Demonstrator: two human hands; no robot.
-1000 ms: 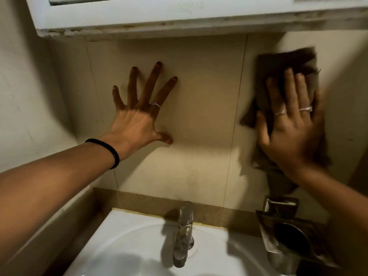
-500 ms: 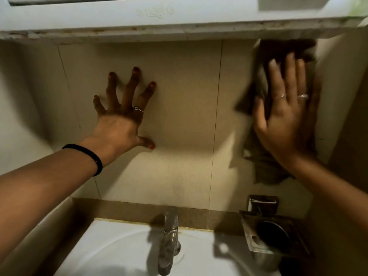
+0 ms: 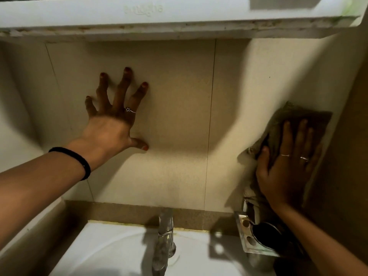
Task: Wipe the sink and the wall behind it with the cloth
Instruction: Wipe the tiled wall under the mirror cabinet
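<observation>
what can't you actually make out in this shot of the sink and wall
- Sink: basin bottom and drain are cut off by the lower edge of the head view.
- Cloth: its lower part is hidden under the right hand.
- Metal holder: its right side is covered by the right forearm; contents too dark to tell.
- Embossed lettering on the white cabinet: too faint to read.
- Faucet: blurred.

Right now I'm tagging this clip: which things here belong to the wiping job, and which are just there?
In the job: cloth, right hand, wall, sink.
Just there: tap, metal holder, cabinet, left hand braced on the wall.
</observation>
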